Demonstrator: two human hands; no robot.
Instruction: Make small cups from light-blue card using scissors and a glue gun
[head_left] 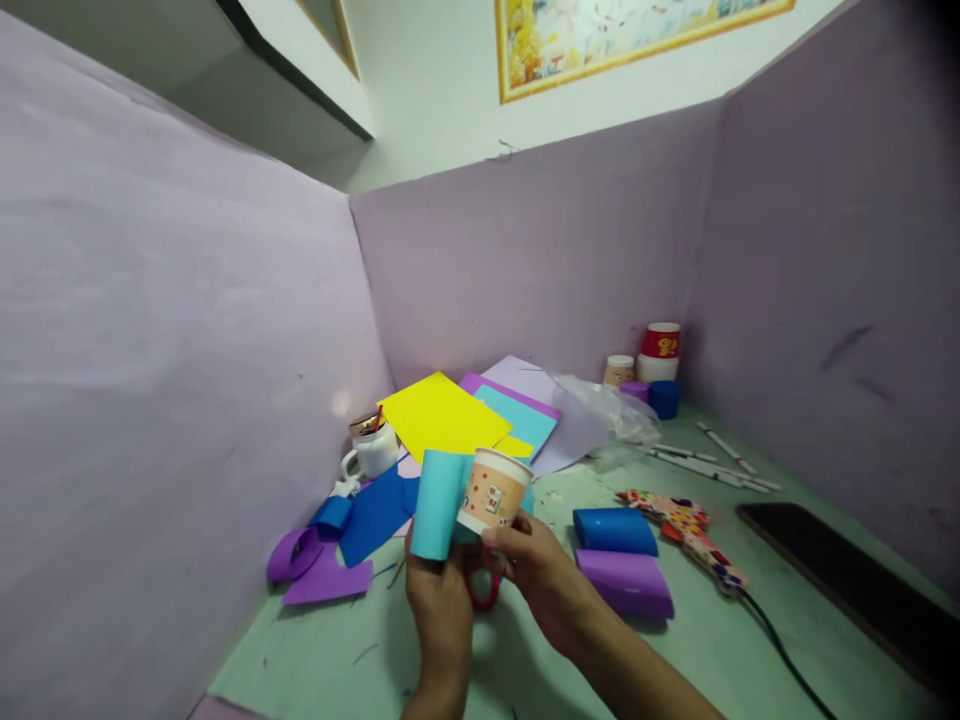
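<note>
My left hand (439, 610) is closed on a curled sheet of light blue paper (436, 505), held upright. Right beside it, a beige patterned paper cup (495, 490) is tilted in my right hand (536, 565), thumb on its near side. The cup and the blue paper sit close together; whether they touch is not clear. Red scissor handles (486, 595) show between my hands, low down, their blades hidden. To the right lie a curled blue paper (615, 531) and a curled purple paper (626, 583).
Yellow paper (444, 415) and other coloured sheets are piled behind my hands. A white mug (375, 448) and cut paper stand left. At right are a patterned glue gun (686, 525) with a cable, a dark phone (840, 580), white sticks (712, 467) and stacked cups (660, 350).
</note>
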